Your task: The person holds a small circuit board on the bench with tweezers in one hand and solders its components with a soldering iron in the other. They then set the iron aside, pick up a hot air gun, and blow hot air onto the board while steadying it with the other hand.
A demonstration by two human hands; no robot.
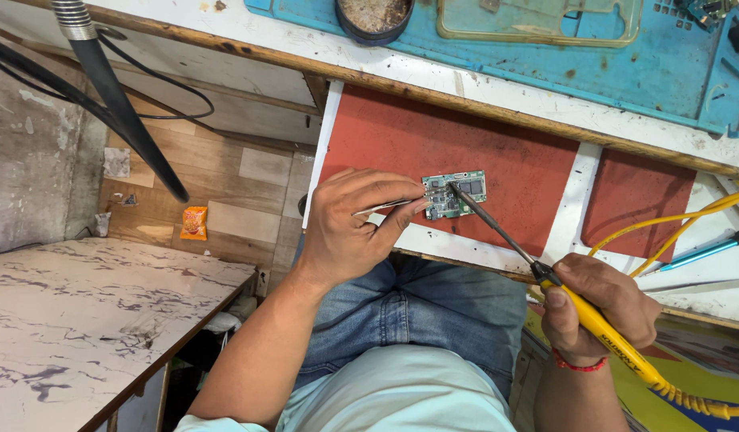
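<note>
A small green circuit board [457, 194] lies on the red panel [433, 152] of a pull-out shelf. My left hand [353, 228] grips thin metal tweezers [385, 207] whose tips rest on the board's left edge. My right hand [597, 308] holds a yellow-handled soldering iron [601, 328]. Its dark tip [457, 192] touches the middle of the board. A yellow coiled cord runs off the iron's handle toward the lower right.
A blue work mat [625, 72] with a round tin [374, 16] and a clear tray lies on the bench above. A black cable [121, 112] hangs at left over a marbled table [81, 320]. Yellow wires [673, 228] and a teal pen tool [701, 252] sit at right.
</note>
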